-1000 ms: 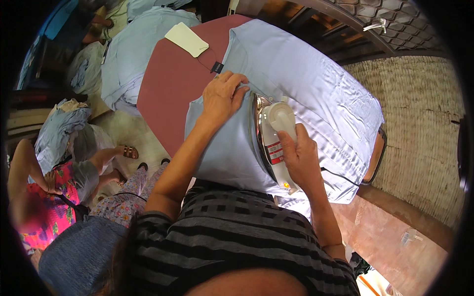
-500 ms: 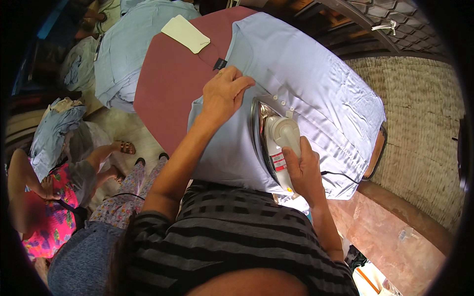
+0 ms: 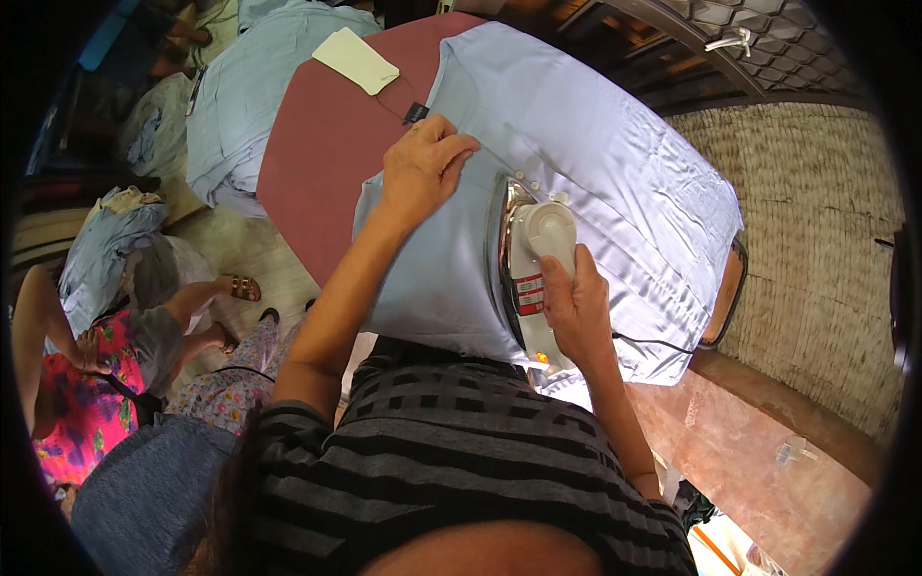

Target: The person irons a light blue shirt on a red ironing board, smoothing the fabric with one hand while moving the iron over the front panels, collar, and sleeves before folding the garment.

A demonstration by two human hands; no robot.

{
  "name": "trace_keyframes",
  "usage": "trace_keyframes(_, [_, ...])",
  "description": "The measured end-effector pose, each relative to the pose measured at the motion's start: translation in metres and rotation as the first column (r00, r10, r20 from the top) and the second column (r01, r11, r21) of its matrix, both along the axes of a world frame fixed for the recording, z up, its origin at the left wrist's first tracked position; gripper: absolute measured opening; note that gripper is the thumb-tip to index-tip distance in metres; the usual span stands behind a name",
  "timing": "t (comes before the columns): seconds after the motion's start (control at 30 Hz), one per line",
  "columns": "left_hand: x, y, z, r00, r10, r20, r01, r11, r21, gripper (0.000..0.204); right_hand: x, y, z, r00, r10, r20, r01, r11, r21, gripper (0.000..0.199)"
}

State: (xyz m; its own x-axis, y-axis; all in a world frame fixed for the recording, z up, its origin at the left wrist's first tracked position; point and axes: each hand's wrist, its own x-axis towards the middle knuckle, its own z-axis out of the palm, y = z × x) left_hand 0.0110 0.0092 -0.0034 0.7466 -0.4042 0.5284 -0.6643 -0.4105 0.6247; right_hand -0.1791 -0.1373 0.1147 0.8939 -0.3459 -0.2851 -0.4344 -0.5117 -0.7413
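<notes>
beside the ironed shirt (image 3: 615, 182), a cream tag (image 3: 355, 60) and folded shirts (image 3: 235, 115) lie.

We note bright, even daylight over the pale blue shirt (image 3: 615, 173) beyond both hands, with a soft sheen on its folds. Shadows are weak. Focus is sharp around the hands; the striped top nearest the lens is slightly soft. Heavy fisheye bending and a black vignette ring the frame.
</notes>
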Motion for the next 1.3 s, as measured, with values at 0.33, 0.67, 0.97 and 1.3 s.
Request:
trace_keyframes(0.33, [-0.041,-0.009,0.005,0.989,-0.052,0.136,0.031,0.988,0.15,0.028,-0.011,-0.09,0.038,0.975,0.0,-0.222,0.045,0.98,0.195,0.029])
trace_keyframes(0.67, [-0.121,-0.043,0.006,0.995,-0.098,0.002,0.094,0.963,0.251,0.046,0.135,-0.15,0.074,0.687,0.726,0.006,-0.676,0.643,-0.36,0.037])
trace_keyframes(0.97, [-0.149,-0.084,0.003,0.998,-0.033,-0.058,0.047,0.967,0.251,0.055,0.24,-0.118,0.03,0.416,0.909,0.017,-0.858,0.398,-0.324,0.047])
trace_keyframes(1.3, [-0.156,-0.091,-0.001,0.998,0.069,-0.009,-0.065,0.969,0.237,0.051,0.256,-0.129,0.031,0.129,0.986,0.102,-0.945,0.153,-0.29,0.035])
